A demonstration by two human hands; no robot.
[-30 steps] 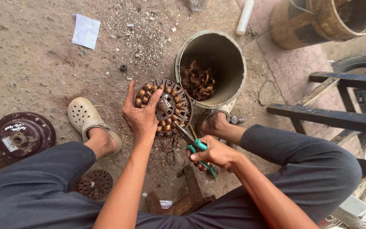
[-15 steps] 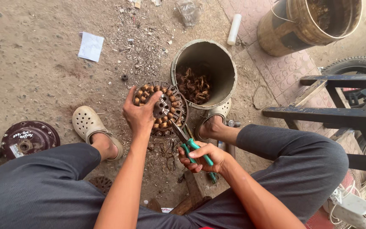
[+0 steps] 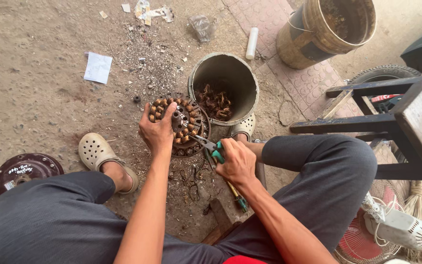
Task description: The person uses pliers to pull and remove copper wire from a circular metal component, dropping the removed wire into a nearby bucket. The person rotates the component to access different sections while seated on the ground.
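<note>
Left hand (image 3: 158, 132) clamps the fan stator (image 3: 179, 124) at centre frame; right hand (image 3: 235, 161) grips green-handled pliers (image 3: 211, 149) at its rim. Copper scraps fill the bucket (image 3: 225, 88); many coils remain.

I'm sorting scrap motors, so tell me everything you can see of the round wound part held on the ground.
The stator is a round, dark metal ring with copper-coloured coils around its rim, looking dirty and worn. It stands tilted on the dirt against the grey bucket. The left hand grips its near edge; pliers in the right hand reach its lower rim.
</note>
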